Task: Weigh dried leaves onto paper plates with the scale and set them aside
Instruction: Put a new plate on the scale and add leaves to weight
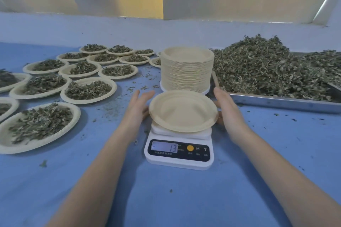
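Note:
An empty tan paper plate (pixel 182 110) lies a little tilted on the white digital scale (pixel 180 150), whose display reads 13. My left hand (pixel 137 106) is at the plate's left rim with fingers straight. My right hand (pixel 227 106) is at the right rim, fingers also straight. Both hands flank the plate and touch or nearly touch its edge. Behind the scale stands a tall stack of empty paper plates (pixel 186 69). A big heap of dried leaves (pixel 273 69) fills a metal tray (pixel 276 100) at the right.
Several filled plates of leaves (pixel 86 89) cover the blue table (pixel 166 199) at the left, the nearest one (pixel 38 126) by my left forearm. Loose leaf crumbs are scattered over the cloth. A pale wall runs along the back.

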`<state>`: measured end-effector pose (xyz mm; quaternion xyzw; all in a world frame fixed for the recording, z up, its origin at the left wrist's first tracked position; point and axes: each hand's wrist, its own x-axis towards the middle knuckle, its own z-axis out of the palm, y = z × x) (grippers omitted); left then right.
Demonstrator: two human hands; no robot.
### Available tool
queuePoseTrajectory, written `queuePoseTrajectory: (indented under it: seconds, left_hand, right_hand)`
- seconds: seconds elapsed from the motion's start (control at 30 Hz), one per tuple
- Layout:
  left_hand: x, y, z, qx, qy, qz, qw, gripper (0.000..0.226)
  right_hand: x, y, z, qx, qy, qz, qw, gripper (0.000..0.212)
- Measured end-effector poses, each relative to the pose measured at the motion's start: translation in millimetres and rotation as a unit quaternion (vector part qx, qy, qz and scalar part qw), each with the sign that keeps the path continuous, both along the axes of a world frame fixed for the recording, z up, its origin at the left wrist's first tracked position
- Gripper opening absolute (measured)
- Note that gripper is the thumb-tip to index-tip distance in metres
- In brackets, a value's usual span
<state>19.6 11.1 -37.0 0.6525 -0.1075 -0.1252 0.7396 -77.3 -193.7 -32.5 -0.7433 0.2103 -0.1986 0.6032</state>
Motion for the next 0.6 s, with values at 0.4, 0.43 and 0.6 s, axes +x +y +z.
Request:
queuePoseTrajectory:
  seconds: [0.4,0.43,0.6]
  left_hand:
    - [-7,-6,-8,-0.015,-0.007,0.021,1.0,0.093]
    - [-6,-6,-8,-0.018,-0.009,0.025,0.999,0.091]
    - [-9,-3,-8,-0.024,-0.006,0.033,0.999,0.078]
  right_hand:
    - [-10,11,-4,-0.049,0.007,0.057,0.997,0.105]
    - [-10,11,-5,-0.047,0.002,0.057,0.997,0.101]
    - [-12,10,-4,-0.042,-0.011,0.048,0.998,0.093]
